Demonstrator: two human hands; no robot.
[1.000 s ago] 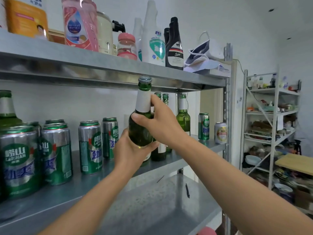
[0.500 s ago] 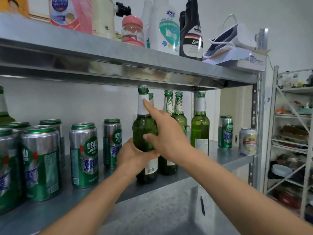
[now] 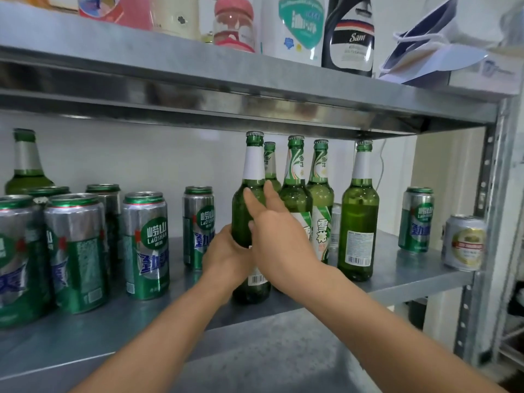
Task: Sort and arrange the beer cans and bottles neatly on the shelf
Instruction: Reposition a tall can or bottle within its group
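One green bottle (image 3: 249,205) is standing at the shelf (image 3: 397,279) front; left hand (image 3: 226,256) is gripping its lower body, right hand (image 3: 278,236) is resting straight-fingered on its shoulder. Best sliding it back, base flat, beside neighbouring bottles (image 3: 295,194).

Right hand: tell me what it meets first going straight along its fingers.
The green bottle that the left hand grips; the right hand's straight fingers seem to touch its shoulder. Depth is unclear, but another bottle stands just behind.

left hand (image 3: 226,255) grips green beer bottle (image 3: 251,205) low on its body | right hand (image 3: 279,236) fingers straight on bottle's shoulder | bottle upright on steel shelf (image 3: 397,279)
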